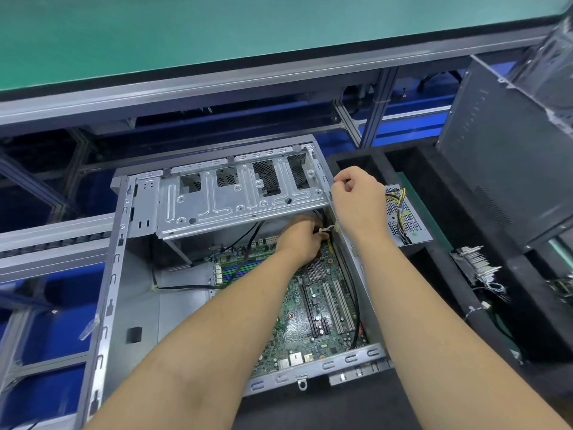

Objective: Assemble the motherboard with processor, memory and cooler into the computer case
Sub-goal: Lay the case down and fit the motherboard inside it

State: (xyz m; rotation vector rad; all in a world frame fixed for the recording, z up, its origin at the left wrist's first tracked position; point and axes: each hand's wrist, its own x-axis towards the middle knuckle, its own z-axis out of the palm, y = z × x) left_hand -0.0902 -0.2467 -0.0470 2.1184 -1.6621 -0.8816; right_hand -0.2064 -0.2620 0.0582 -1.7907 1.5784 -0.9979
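Grey sheet steel is forming the computer case (136, 293), which is lying open-side-up on a black foam pad (356, 408). Inside it, the green motherboard (310, 311) is sitting flat against the case floor, toward the right wall. One finned heatsink (316, 270) is showing on the board, with long expansion slots (336, 305) running beside it and blue and green memory slots (245, 268) lying to its left; their count cannot be told. A perforated drive cage (235, 197) is spanning the far end of the case above the board. Black cables (186, 287) are running across the case floor and along the right wall.

Two hands are working at the far right corner of the case. The left hand (299, 242) is reaching under the drive cage, fingers curled around a bundle of black cables held by a white cable tie (325, 230), just above the far edge of the motherboard. The right hand (356, 200) is resting at the case's right rim, thumb and forefinger pinching something small and pale; what it is cannot be told. The motherboard is lying below both hands, neither hand plainly touching it.

To the right, a black foam tray (434, 169) is holding one power supply (406, 218) with coloured wires, and one finned cooler (477, 265) with thin leads in a separate compartment. One dark case panel (496, 156) is standing behind the tray.
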